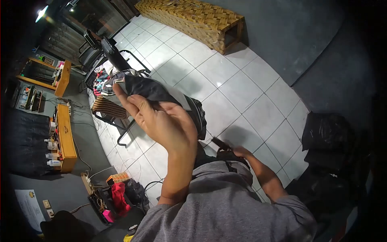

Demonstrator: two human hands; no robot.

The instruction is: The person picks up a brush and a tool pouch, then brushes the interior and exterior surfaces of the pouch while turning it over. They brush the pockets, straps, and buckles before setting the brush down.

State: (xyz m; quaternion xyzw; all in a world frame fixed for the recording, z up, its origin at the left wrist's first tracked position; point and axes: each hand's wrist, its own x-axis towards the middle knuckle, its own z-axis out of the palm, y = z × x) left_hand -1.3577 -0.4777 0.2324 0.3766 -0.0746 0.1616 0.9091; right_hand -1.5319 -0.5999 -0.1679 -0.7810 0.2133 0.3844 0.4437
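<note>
My left hand (163, 121) is raised in front of me, its index finger stretched out and the other fingers curled. Against its palm lies a black and grey fabric item (159, 89), like a bag or folded garment, which the hand seems to grip; part of it is hidden. Low at my waist, my right hand (242, 152) is closed round a small dark object (221, 144) whose kind I cannot make out. Beyond the left hand stands a black-framed chair (115, 56), with a striped cloth (109, 107) and colourful cloths (100, 80) near it.
A woven bamboo bench (193, 18) stands on the white tiled floor (225, 88). Wooden shelves (66, 137) with bottles line the left wall. Below them is a black caddy (105, 205) with a red cloth (120, 197). Black plastic bags (326, 131) sit at right.
</note>
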